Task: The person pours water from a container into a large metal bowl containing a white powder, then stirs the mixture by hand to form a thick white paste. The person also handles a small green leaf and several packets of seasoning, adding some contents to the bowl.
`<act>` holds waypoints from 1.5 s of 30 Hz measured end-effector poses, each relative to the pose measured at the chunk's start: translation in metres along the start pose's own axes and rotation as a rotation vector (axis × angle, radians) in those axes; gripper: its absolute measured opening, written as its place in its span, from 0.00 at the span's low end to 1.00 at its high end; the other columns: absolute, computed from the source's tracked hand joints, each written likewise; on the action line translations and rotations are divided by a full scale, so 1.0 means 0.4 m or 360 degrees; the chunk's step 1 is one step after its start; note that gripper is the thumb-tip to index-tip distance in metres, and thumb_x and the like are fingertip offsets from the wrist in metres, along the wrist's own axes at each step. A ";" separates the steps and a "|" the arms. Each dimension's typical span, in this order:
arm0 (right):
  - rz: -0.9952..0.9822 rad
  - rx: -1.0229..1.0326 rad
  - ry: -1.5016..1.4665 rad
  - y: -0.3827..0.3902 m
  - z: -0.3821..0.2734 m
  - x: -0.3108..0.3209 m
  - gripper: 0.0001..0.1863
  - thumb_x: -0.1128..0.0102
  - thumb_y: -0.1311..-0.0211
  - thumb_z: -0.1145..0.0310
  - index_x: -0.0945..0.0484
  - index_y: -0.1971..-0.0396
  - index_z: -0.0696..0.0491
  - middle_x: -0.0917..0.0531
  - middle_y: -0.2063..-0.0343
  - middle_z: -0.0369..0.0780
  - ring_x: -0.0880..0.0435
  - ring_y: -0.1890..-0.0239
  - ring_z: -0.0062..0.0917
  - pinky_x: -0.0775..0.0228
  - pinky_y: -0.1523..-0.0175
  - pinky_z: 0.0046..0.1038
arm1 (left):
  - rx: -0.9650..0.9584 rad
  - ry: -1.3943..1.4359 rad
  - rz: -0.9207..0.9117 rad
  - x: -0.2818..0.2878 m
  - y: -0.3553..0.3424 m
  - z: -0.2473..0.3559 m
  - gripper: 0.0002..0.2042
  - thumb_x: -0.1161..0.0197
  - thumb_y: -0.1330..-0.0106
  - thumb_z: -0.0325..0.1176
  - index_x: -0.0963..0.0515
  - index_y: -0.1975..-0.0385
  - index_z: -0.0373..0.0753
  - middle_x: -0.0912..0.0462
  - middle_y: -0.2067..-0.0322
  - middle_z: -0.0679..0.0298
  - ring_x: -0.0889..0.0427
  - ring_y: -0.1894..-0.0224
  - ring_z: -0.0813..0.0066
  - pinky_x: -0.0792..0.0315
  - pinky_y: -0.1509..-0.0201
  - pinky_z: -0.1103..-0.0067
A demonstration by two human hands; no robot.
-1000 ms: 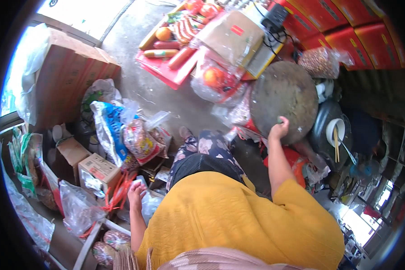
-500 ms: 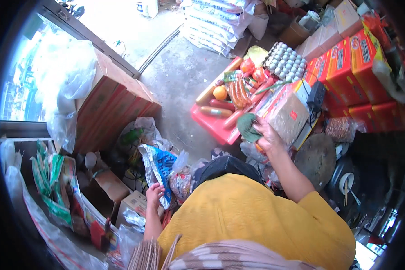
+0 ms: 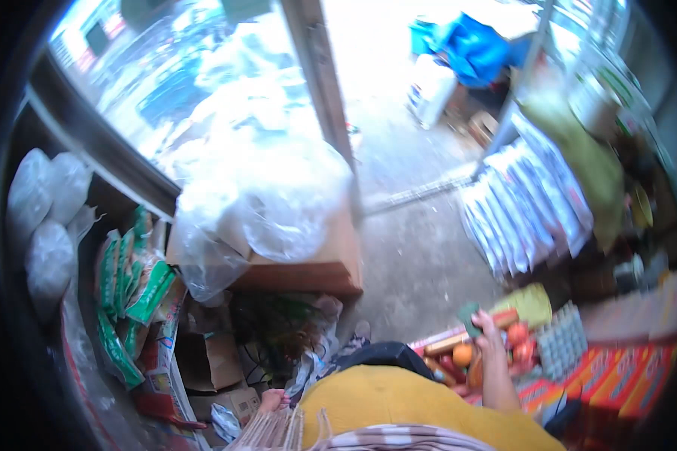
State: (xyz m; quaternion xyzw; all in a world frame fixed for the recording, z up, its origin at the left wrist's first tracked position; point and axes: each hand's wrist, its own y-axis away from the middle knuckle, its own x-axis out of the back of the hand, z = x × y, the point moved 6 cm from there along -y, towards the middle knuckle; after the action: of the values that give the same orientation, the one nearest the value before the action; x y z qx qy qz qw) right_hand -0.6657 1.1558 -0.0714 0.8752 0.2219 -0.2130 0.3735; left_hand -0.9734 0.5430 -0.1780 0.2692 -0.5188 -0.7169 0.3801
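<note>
Change noted: over the last half second the view had swung toward the doorway, and the round board at the right had left the frame. The right hand (image 3: 489, 331), lower right of the frame, had kept the green cloth (image 3: 470, 319), its fingers clamped on one edge; the work stood at carrying, the cloth not yet set down. It hung above the sausages (image 3: 445, 348). The left hand (image 3: 273, 400), bottom centre-left, was near a carton (image 3: 241, 404); blur there, so could not tell whether its fingers were together or apart.

Counts: green cloth, one; orange fruit (image 3: 462, 354), one; egg tray (image 3: 563, 346), one, right of the hand; red round items (image 3: 517, 333), at least two; white sacks (image 3: 526, 210), one stack, upper right, at least five.
</note>
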 end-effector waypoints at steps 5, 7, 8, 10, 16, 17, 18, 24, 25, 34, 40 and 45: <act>0.0927 -0.0314 -0.0083 -0.128 0.092 0.392 0.03 0.52 0.51 0.74 0.31 0.74 0.52 0.28 0.78 0.35 0.29 0.78 0.25 0.33 0.73 0.27 | -0.0155 0.0177 0.0368 -0.116 -0.056 0.237 0.12 0.53 0.43 0.21 0.31 0.60 0.30 0.22 0.70 0.52 0.22 0.77 0.67 0.26 0.75 0.77; 0.0960 -0.0498 -0.0031 -0.149 0.062 0.540 0.05 0.47 0.54 0.68 0.29 0.76 0.52 0.29 0.82 0.34 0.32 0.84 0.25 0.38 0.81 0.26 | -0.0213 0.0210 0.0430 -0.165 -0.134 0.255 0.12 0.53 0.43 0.21 0.31 0.60 0.28 0.22 0.71 0.50 0.21 0.76 0.65 0.25 0.73 0.76; 0.1104 -0.0566 0.0066 -0.163 0.011 0.554 0.06 0.46 0.54 0.68 0.29 0.76 0.53 0.29 0.82 0.34 0.32 0.85 0.25 0.39 0.82 0.26 | -0.0161 0.0314 0.0107 -0.216 -0.146 0.284 0.11 0.53 0.43 0.21 0.31 0.61 0.27 0.22 0.71 0.50 0.21 0.76 0.64 0.25 0.73 0.75; 0.1343 -0.0648 0.0281 -0.265 -0.115 0.505 0.07 0.45 0.56 0.68 0.29 0.76 0.53 0.29 0.83 0.35 0.32 0.86 0.25 0.41 0.83 0.26 | -0.0059 0.0290 0.0286 -0.330 -0.167 0.335 0.11 0.53 0.43 0.21 0.31 0.61 0.27 0.22 0.71 0.50 0.21 0.76 0.64 0.25 0.73 0.75; 0.1475 -0.0520 0.1002 -0.705 -0.584 0.363 0.09 0.41 0.61 0.69 0.29 0.78 0.55 0.29 0.84 0.37 0.34 0.89 0.24 0.45 0.87 0.25 | 0.0051 0.0367 0.0264 -0.757 -0.216 0.579 0.11 0.53 0.43 0.21 0.31 0.61 0.28 0.22 0.71 0.51 0.21 0.76 0.65 0.25 0.74 0.76; 0.1334 -0.0459 0.1145 -0.808 -0.660 0.286 0.10 0.40 0.62 0.69 0.29 0.78 0.55 0.29 0.85 0.37 0.34 0.89 0.24 0.46 0.88 0.25 | 0.0051 0.0387 0.0254 -0.813 -0.220 0.613 0.11 0.53 0.43 0.21 0.31 0.61 0.28 0.22 0.71 0.51 0.21 0.76 0.65 0.25 0.74 0.76; 0.1051 -0.0594 0.1135 -0.946 -0.692 0.265 0.08 0.40 0.62 0.71 0.29 0.80 0.55 0.29 0.86 0.38 0.34 0.90 0.25 0.47 0.89 0.26 | 0.0053 0.0405 0.0254 -0.847 -0.218 0.649 0.11 0.53 0.43 0.21 0.31 0.61 0.28 0.22 0.71 0.51 0.21 0.76 0.65 0.25 0.74 0.76; 0.0250 -0.0003 0.1363 -1.445 -0.921 -0.233 0.09 0.47 0.60 0.81 0.26 0.74 0.57 0.23 0.79 0.40 0.26 0.82 0.23 0.36 0.82 0.22 | -0.0138 0.0347 0.0331 -0.943 -0.273 1.109 0.11 0.53 0.43 0.21 0.31 0.61 0.28 0.22 0.71 0.51 0.21 0.76 0.66 0.25 0.74 0.76; 0.0143 0.0030 0.1368 -1.503 -0.944 -0.269 0.10 0.48 0.60 0.83 0.26 0.73 0.58 0.22 0.77 0.41 0.24 0.79 0.23 0.32 0.79 0.22 | -0.0170 0.0336 0.0339 -0.957 -0.292 1.191 0.11 0.53 0.43 0.21 0.31 0.61 0.28 0.22 0.71 0.51 0.22 0.76 0.66 0.26 0.74 0.76; 0.0564 -0.0389 0.2122 -1.638 -1.058 -0.181 0.08 0.43 0.54 0.72 0.24 0.73 0.60 0.24 0.85 0.41 0.30 0.91 0.25 0.38 0.88 0.25 | -0.0113 0.0148 0.0273 -1.024 -0.539 1.671 0.11 0.52 0.44 0.21 0.31 0.61 0.29 0.22 0.71 0.52 0.22 0.76 0.67 0.26 0.75 0.77; 0.0721 -0.0761 0.2537 -1.721 -1.052 -0.001 0.21 0.42 0.52 0.54 0.24 0.78 0.61 0.21 0.80 0.45 0.22 0.81 0.31 0.30 0.74 0.32 | -0.0547 -0.0072 0.0088 -1.178 -0.612 2.233 0.11 0.52 0.44 0.22 0.31 0.61 0.29 0.22 0.71 0.53 0.22 0.77 0.68 0.26 0.75 0.77; 0.0565 -0.1179 0.2856 -1.821 -1.185 -0.277 0.27 0.41 0.56 0.47 0.23 0.73 0.61 0.19 0.71 0.46 0.20 0.66 0.35 0.29 0.63 0.30 | -0.0814 -0.0161 -0.0003 -1.322 -0.710 2.637 0.11 0.52 0.44 0.22 0.31 0.61 0.29 0.22 0.71 0.53 0.22 0.77 0.69 0.26 0.76 0.77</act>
State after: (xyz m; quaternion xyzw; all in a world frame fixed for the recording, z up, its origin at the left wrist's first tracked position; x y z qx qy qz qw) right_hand -1.0562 1.9385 -0.1201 0.5604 0.3410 0.6720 0.3437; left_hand -1.5728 1.5968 -0.1177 0.1286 -0.3386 -0.8377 0.4087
